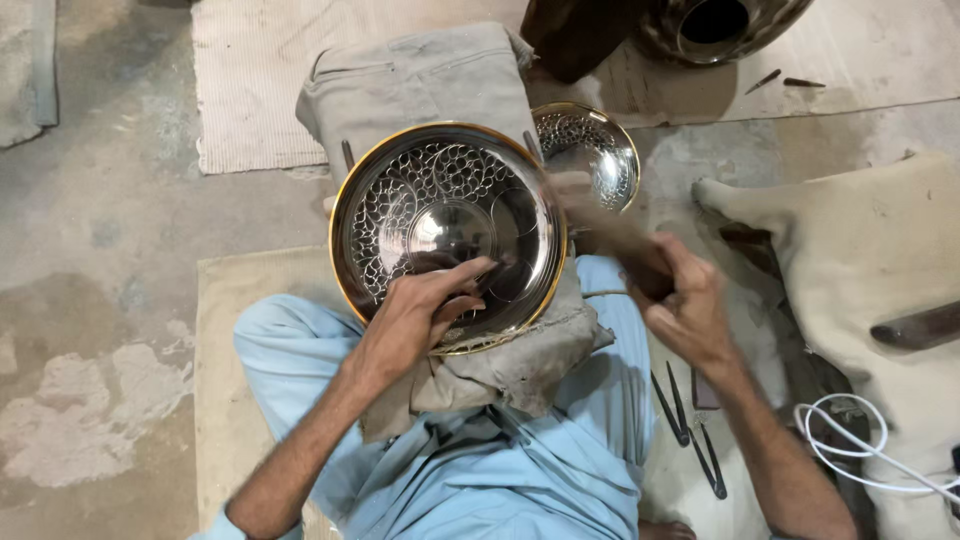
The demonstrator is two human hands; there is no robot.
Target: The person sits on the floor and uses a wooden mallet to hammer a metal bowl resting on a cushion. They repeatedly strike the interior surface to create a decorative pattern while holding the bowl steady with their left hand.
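Observation:
A shiny round metal bowl (pixel 420 200) with a gold rim and a hammered cell pattern rests on a grey cloth pad (pixel 520 360) over my lap. My left hand (pixel 425 310) lies on the bowl's near inner side, its fingers pinching a thin dark tool against the metal. My right hand (pixel 685 300) is to the right of the bowl, closed around a wooden-handled hammer (pixel 610 235) that is blurred with motion near the rim. A second, smaller patterned bowl (pixel 595 150) sits just behind.
A folded grey cloth bundle (pixel 420 80) lies beyond the bowl. A large dark metal pot (pixel 715 25) stands at the top. Thin metal tools (pixel 690 430) lie on the mat by my right leg, a white cable (pixel 850 445) and a stuffed sack (pixel 860 240) at the right.

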